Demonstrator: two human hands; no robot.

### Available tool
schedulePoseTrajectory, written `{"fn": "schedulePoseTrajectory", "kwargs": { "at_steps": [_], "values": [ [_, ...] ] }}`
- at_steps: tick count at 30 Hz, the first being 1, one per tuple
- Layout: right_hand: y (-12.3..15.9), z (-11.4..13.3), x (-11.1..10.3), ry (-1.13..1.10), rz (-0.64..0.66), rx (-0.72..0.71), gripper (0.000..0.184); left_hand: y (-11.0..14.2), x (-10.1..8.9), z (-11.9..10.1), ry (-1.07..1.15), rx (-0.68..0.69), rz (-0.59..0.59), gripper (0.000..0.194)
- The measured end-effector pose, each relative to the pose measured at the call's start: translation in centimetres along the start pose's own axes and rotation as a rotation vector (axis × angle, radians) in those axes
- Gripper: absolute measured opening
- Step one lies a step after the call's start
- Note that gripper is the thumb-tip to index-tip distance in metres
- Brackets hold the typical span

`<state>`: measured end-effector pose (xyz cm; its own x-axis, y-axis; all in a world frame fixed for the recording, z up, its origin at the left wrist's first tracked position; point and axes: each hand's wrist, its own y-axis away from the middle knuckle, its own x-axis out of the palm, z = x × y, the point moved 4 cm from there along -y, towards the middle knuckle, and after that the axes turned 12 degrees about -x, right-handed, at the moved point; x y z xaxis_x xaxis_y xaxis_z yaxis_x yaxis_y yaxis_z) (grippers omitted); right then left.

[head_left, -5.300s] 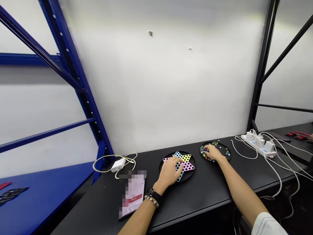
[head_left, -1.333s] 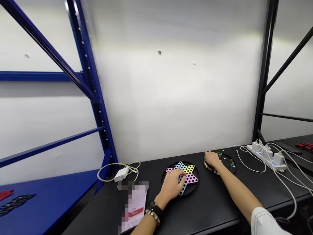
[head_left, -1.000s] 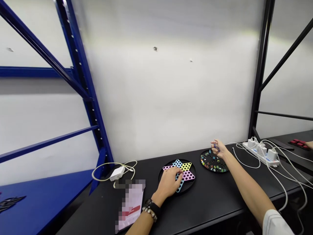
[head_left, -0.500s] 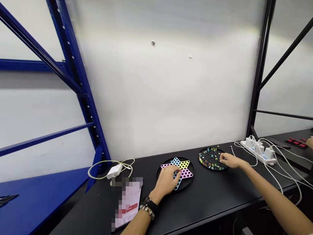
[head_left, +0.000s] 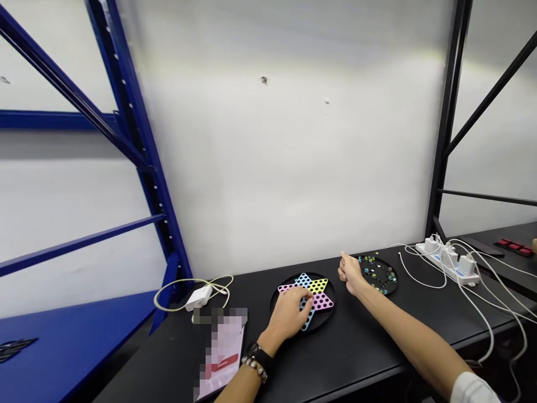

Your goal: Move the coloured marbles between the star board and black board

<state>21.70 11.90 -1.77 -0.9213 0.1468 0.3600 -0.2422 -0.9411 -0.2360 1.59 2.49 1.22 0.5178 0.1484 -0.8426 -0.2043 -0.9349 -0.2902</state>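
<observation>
A star-shaped Chinese checkers board with pink, blue and yellow points full of holes sits in a round black tray. Over its left and middle part lies my left hand, fingers curled and thumb close to the forefinger; whatever the fingertips hold is hidden. My right hand is raised between the two trays, closed, its fingers bent inward. Any small thing inside it cannot be made out. Behind the right wrist, a second round black tray holds glass marbles of several colours, partly covered by the hand and forearm.
A phone-like device, partly pixelated, lies left of my left wrist. Behind it are a white charger and a looped cable. A white power strip with plugs and trailing cables lies at the right, near red-and-black items.
My right hand has moved left, away from the marbles, to the gap between the trays. My left hand stays over the star board. The view has shifted slightly.
</observation>
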Motion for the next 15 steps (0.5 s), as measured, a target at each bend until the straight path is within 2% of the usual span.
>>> {"fn": "schedulePoseTrajectory", "kwargs": {
  "at_steps": [3,5,7,9,12,15],
  "values": [
    [0.4,-1.9,3.7,0.225,0.062,-0.15,0.047,0.0,0.0,-0.1,0.001,0.007,0.001,0.02],
    [0.8,-2.3,4.8,0.402,0.146,-0.272,0.048,0.0,0.1,-0.1,0.004,0.006,0.003,0.02],
    [1.3,-2.2,5.1,0.538,0.223,-0.361,0.048,-0.1,0.2,0.0,0.005,0.005,0.003,0.021],
    [1.8,-1.9,4.8,0.598,0.275,-0.383,0.048,-0.1,0.2,0.0,0.005,0.008,0.003,0.021],
    [2.1,-1.8,4.1,0.589,0.33,-0.352,0.05,-0.1,0.3,0.1,0.008,0.007,-0.002,0.019],
    [2.0,-2.1,3.5,0.494,0.331,-0.285,0.052,-0.1,0.2,0.0,0.011,0.007,-0.007,0.018]
  ]
}}
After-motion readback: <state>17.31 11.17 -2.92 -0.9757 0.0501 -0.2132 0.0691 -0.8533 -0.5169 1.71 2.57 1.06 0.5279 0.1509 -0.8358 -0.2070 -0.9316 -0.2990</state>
